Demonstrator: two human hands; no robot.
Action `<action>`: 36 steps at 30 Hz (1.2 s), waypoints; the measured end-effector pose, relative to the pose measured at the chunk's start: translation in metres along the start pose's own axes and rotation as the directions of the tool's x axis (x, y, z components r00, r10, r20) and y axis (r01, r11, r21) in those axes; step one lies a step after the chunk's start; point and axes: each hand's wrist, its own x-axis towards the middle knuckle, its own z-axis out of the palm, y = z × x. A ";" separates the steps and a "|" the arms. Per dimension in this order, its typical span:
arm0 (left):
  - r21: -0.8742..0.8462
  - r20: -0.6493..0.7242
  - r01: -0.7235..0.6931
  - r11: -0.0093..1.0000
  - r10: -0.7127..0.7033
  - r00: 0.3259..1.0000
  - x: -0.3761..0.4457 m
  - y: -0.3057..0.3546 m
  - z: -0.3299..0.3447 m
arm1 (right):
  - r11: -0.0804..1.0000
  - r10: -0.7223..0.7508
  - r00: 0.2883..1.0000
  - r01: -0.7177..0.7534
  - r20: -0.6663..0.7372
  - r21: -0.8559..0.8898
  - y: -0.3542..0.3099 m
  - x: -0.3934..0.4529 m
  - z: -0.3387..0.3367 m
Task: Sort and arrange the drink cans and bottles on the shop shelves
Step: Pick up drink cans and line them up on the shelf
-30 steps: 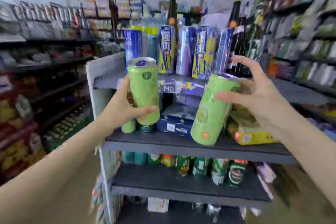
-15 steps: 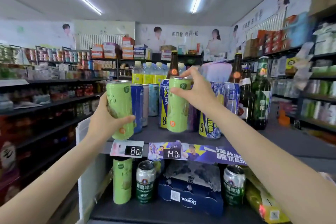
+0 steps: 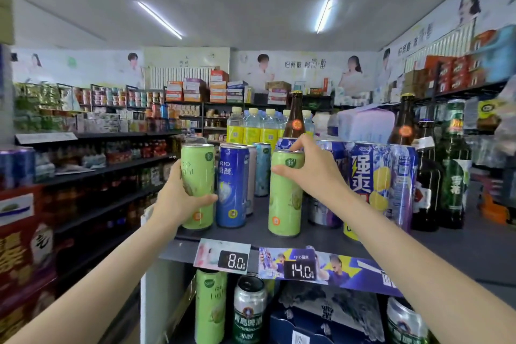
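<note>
Two tall light-green cans stand upright at the front of the top shelf (image 3: 321,234). My left hand (image 3: 178,198) grips the left green can (image 3: 197,176) around its middle and lower body at the shelf's left end. My right hand (image 3: 312,173) holds the right green can (image 3: 285,204) by its top rim, fingers curled over the lid. A blue can (image 3: 232,187) stands between the two green cans, with a pale blue can (image 3: 262,170) behind it.
Blue-and-yellow shrink-wrapped can packs (image 3: 374,181) and dark beer bottles (image 3: 452,170) fill the shelf's right side. Water bottles (image 3: 251,128) stand at the back. On the shelf below are a green can (image 3: 210,307), a dark green beer can (image 3: 249,313) and a blue carton (image 3: 321,324).
Both hands lifted the green cans from in front of the lower shelf up to the top shelf. The right can went from tilted to upright and now stands on the shelf.
</note>
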 end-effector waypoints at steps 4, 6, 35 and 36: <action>-0.018 0.095 0.039 0.999 -0.037 0.995 0.014 -0.002 0.003 | 0.999 -0.034 0.999 0.034 0.008 -0.036 -0.009 0.003 0.013; -0.034 0.138 0.044 0.998 -0.038 0.990 0.017 -0.004 0.002 | 0.993 -0.094 0.996 0.093 -0.005 -0.072 -0.011 0.003 0.018; 0.555 0.061 -0.515 0.654 0.585 0.809 -0.010 0.031 0.035 | 0.905 -0.100 0.988 0.140 0.119 -0.402 0.011 0.035 0.005; 0.588 0.115 -0.540 0.602 0.599 0.792 -0.009 0.036 0.040 | 0.907 -0.119 0.988 0.147 0.093 -0.396 0.012 0.034 0.009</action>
